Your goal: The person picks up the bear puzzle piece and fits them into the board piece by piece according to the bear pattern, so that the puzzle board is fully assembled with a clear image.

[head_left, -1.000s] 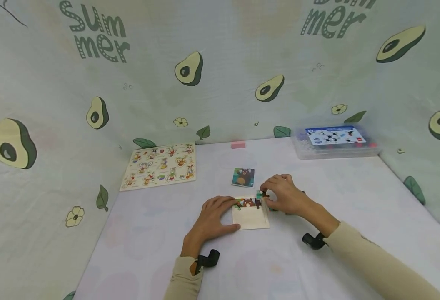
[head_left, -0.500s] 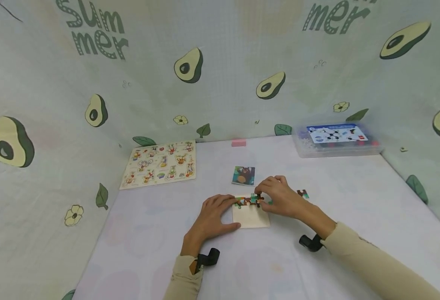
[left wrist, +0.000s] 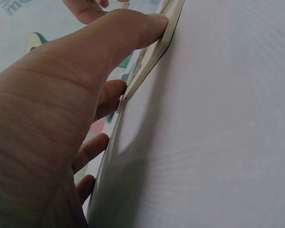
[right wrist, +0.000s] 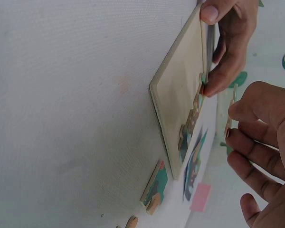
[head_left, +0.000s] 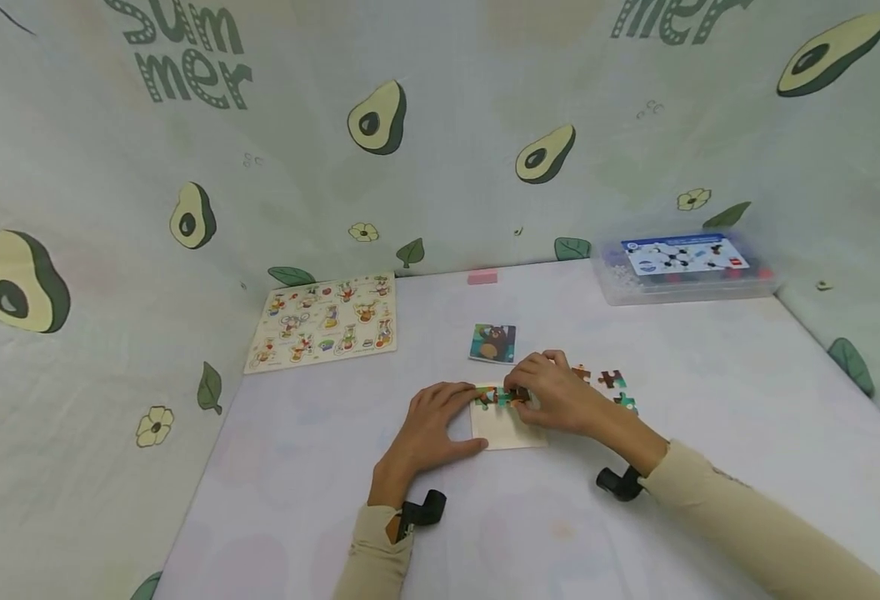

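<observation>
A pale wooden puzzle tray [head_left: 507, 429] lies on the white table, with joined bear-picture puzzle pieces [right wrist: 190, 122] along its far side. My left hand [head_left: 427, 427] rests along the tray's left edge, fingers stretched out. Its thumb [left wrist: 133, 28] presses the near part of the rim, and the index fingertip touches the far corner. My right hand [head_left: 556, 396] pinches a jigsaw puzzle piece [right wrist: 232, 107] between thumb and index finger, raised above the tray's far right part. This piece is seen edge-on in the right wrist view, so its picture is hidden.
Several loose puzzle pieces [head_left: 612, 379] lie right of the tray. A square bear picture [head_left: 493, 343] sits behind it. Farther back are a peg-puzzle board [head_left: 323, 323] at left, a pink block [head_left: 482, 277], and a clear plastic case [head_left: 683, 267] at right, before the cloth backdrop.
My right hand has shifted left, bringing the pinched piece from beside the tray's far right corner to over the tray. My left hand stays at the tray's edge. The head view has tilted slightly.
</observation>
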A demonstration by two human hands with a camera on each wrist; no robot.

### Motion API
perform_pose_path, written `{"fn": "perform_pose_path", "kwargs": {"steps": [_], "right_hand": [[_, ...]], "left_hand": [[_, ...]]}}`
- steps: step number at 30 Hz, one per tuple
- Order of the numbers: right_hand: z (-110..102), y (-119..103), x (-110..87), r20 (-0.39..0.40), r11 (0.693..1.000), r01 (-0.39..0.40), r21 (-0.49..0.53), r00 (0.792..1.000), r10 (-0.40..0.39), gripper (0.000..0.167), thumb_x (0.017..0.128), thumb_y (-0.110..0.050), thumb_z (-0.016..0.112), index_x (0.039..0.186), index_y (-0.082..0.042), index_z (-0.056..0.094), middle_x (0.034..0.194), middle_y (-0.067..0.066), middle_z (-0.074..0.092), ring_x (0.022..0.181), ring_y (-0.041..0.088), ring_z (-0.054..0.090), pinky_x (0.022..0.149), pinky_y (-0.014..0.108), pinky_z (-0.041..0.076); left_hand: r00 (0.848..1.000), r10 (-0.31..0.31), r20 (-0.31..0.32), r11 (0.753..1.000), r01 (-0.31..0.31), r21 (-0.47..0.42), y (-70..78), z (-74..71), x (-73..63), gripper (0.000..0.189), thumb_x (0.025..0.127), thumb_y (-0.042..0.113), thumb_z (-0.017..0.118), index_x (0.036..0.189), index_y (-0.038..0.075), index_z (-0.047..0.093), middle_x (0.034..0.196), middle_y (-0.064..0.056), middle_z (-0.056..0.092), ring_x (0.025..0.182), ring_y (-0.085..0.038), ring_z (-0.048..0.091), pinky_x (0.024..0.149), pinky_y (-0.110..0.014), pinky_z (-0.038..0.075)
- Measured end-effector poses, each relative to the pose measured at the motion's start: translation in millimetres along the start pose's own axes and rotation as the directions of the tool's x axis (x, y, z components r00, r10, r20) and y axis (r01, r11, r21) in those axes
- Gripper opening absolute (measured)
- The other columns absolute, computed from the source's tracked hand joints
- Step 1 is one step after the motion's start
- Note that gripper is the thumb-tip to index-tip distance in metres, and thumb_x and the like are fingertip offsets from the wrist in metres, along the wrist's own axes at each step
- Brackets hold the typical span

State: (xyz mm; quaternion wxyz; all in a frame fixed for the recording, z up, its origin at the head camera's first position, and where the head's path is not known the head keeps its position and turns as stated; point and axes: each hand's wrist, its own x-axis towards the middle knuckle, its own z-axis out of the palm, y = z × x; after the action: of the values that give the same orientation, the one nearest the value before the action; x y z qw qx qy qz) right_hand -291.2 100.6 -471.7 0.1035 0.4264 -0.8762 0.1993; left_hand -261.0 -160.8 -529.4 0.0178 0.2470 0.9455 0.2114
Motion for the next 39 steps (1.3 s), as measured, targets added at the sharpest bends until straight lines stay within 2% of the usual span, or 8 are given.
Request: {"fn": "perform_pose_path", "kwargs": {"steps": [15,24,34,39], "right_hand": [[2.9,-2.1,-3.4,-0.028,1.0,0.006,-0.014,1.0,-0.007,0.021,0.081,-0.012,0.079,0.101,-0.013,0.072,0.103,-0.001,0.068,0.101,0.023,0.059,0.091,0.056,0.038],[8.0,-6.4,-2.1,-0.014,0.999,0.027,0.026,1.0,-0.026,0.024,0.082,-0.012,0.078,0.106,-0.011,0.073,0.106,0.001,0.068,0.104,0.023,0.059,0.091,0.054,0.038],[16.9,-9.3,1.8,-0.029,0.998,0.053,0.042,0.998,-0.052,0.018,0.082,-0.01,0.078,0.098,-0.014,0.071,0.1,-0.003,0.066,0.1,0.022,0.058,0.089,0.053,0.037],[19.2,-10.3,3.9,-0.021,0.998,0.054,0.026,0.998,-0.053,0.018,0.083,-0.012,0.077,0.1,-0.014,0.071,0.102,-0.002,0.067,0.103,0.022,0.057,0.09,0.054,0.037]], "left_hand": [[0.999,0.041,-0.031,0.999,-0.041,-0.007,-2.1,0.4,1.1,0.078,0.085,0.066,0.065,0.151,0.028,0.047,0.152,0.009,0.041,0.141,-0.023,0.032,0.114,-0.051,0.022],[1.0,0.021,-0.015,1.0,-0.021,0.002,-2.2,0.8,0.4,0.078,0.085,0.066,0.065,0.151,0.029,0.046,0.153,0.01,0.041,0.142,-0.021,0.031,0.116,-0.049,0.021],[1.0,0.023,-0.009,1.0,-0.023,-0.007,-1.5,-1.7,-0.3,0.079,0.085,0.066,0.065,0.151,0.029,0.046,0.154,0.01,0.04,0.142,-0.022,0.031,0.115,-0.049,0.021],[1.0,0.014,0.003,1.0,-0.014,0.008,-1.6,-1.8,1.9,0.079,0.085,0.067,0.065,0.151,0.03,0.045,0.154,0.011,0.039,0.143,-0.021,0.03,0.116,-0.049,0.021]]}}
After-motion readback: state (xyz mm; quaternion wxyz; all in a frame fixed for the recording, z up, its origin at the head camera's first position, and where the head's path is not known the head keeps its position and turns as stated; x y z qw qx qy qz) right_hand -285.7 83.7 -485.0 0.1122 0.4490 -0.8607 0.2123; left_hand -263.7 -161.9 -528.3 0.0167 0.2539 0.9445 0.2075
